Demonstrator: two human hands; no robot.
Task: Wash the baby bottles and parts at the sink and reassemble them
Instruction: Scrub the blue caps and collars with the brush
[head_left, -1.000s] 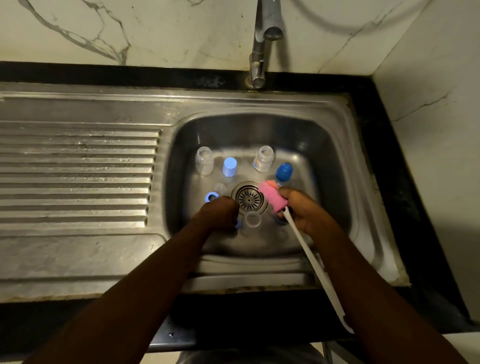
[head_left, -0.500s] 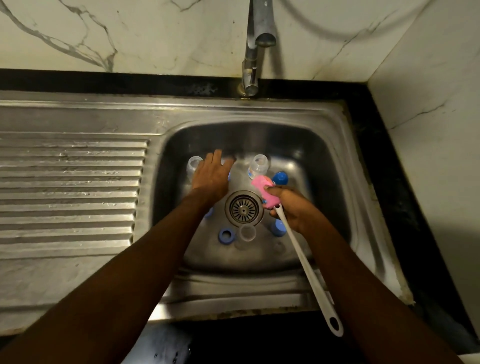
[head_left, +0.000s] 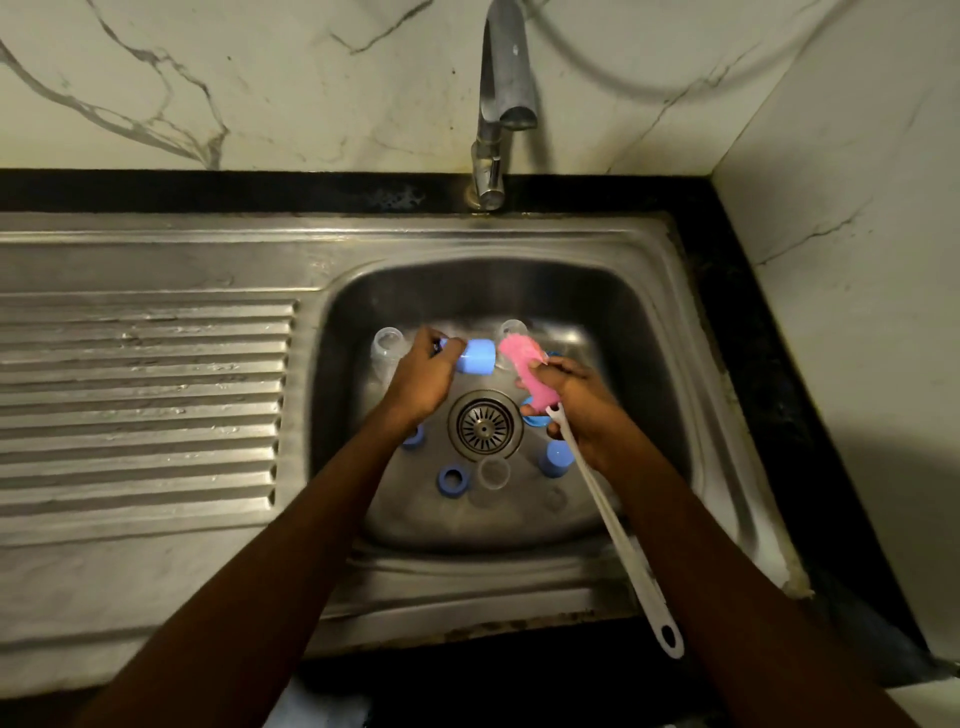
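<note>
Over the steel sink basin (head_left: 644, 332), my left hand (head_left: 423, 376) grips a light blue cap (head_left: 475, 356), lifted off the floor and tipped sideways. My right hand (head_left: 576, 402) holds a bottle brush with a pink sponge head (head_left: 527, 371) and a long white handle (head_left: 618, 535); the sponge nearly touches the cap. Two clear bottles stand at the back: one (head_left: 387, 348) left of my left hand, one (head_left: 511, 328) behind the sponge. On the floor lie a blue ring (head_left: 453, 480), a clear nipple (head_left: 493, 473) and a blue cap (head_left: 557, 458).
The drain strainer (head_left: 484, 425) is in the middle of the basin. A ribbed draining board (head_left: 140, 405) lies to the left. The tap (head_left: 501, 104) stands at the back with no water running. A marble wall closes the right side, and a black counter edges the sink.
My left hand left the near floor, reached to the back of the basin and picked up the light blue cap. My right hand brought the pink sponge up beside it.
</note>
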